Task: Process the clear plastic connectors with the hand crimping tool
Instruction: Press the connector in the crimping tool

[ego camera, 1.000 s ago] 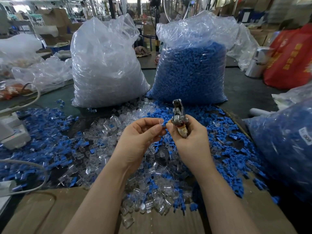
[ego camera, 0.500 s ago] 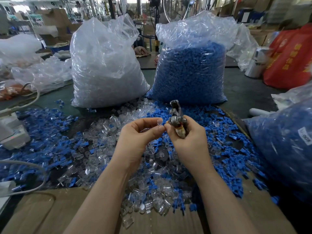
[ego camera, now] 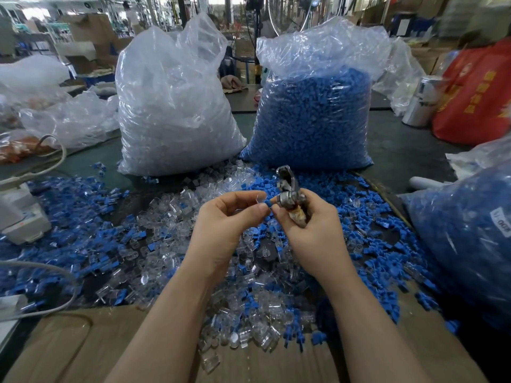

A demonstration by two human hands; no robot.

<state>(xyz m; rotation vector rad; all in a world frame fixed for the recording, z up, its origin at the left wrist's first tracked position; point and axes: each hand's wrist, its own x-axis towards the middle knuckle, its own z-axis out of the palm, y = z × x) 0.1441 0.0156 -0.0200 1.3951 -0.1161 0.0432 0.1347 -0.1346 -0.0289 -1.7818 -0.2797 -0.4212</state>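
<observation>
Head view: right hand (ego camera: 312,230) is wrapped around the hand crimping tool (ego camera: 290,194), fingers curled on the handle, metal head sticking up and tilted slightly left above the fist. Left hand (ego camera: 224,225) is just beside it, thumb and forefinger pinched on a small blue piece (ego camera: 267,203) with a bit of clear plastic at the tip, held right against the tool's pivot. Can't tell whether the piece is seated in the tool or only touching it.

Both hands hover over a loose pile of clear plastic connectors (ego camera: 177,217) mixed with blue plastic caps (ego camera: 367,217), spread across the dark tabletop (ego camera: 409,158) and spilling onto a cardboard sheet (ego camera: 69,349) at the near edge.

Behind the pile stand two large plastic bags, side by side and close: the left bag of clear parts (ego camera: 171,111), the right bag of blue parts (ego camera: 312,117). A third bag of blue parts (ego camera: 467,239) sits at the right, near the right forearm. Far right: a red bag (ego camera: 475,92) and a metal canister (ego camera: 423,100). Left edge: a white device (ego camera: 19,217) with grey cables (ego camera: 52,275) looping over scattered blue caps, and crumpled clear bags (ego camera: 69,117) behind it. Nothing lies between the hands and the pile below.
</observation>
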